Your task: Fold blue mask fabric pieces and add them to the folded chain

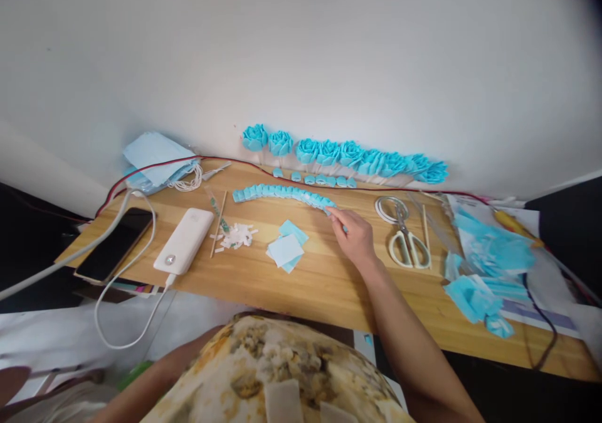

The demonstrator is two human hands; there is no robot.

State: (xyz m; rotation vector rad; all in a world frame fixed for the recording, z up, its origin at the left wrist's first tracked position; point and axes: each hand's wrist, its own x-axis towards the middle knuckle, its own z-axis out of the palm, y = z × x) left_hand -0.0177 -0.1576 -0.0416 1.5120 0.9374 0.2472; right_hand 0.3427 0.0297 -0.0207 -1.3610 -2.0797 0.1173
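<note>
My right hand [353, 235] reaches over the table with its fingers pinched at the right end of a curved row of folded blue petals [286, 192]. The fingertips close on the last folded blue petal [330, 209], partly covered by them. Below the row and left of this hand lie some loose blue and white fabric squares [286, 247], overlapping. Silver scissors [404, 238] with white handles rest to the right of the hand. Of my left side only part of the arm shows at the bottom; the left hand is out of view.
Finished blue fabric flowers [350, 153] line the wall, with small blue pieces [324, 180] before them. Face masks [162, 156], a phone [115, 244], a white power bank [183, 240] and white scraps [236, 236] are left. Blue scraps [491, 247] and a glue gun [515, 225] lie right.
</note>
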